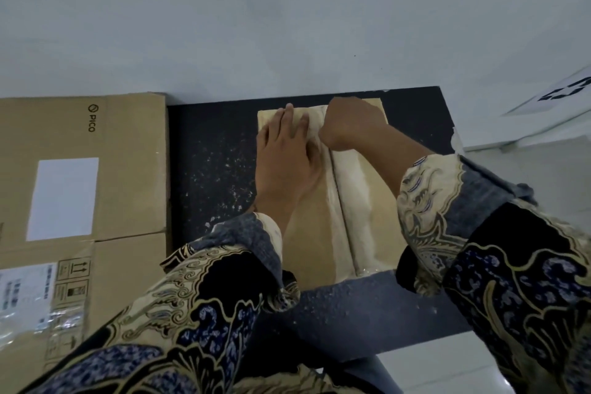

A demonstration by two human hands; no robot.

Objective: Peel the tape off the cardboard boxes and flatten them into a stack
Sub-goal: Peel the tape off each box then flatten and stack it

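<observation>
Head view: the tan cardboard box (361, 201) lies on the black mat (217, 150), seam running 12 to 6; right hand (348, 125) fist-gripped on clear tape (315, 125) at its 12 o'clock end, left hand (284, 157) pressing flat at 9.

A large brown cardboard carton (96, 176) walls off the left of the black speckled mat (211, 150); beyond and right, pale floor (287, 25) lies open.

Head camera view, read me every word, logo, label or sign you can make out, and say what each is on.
"PICO", with a round logo: large brown cardboard box.
Blank white label, same box: no text.
Printed sticker and handling symbols: too small to read.
Black marks on white sheet: unreadable.
</observation>
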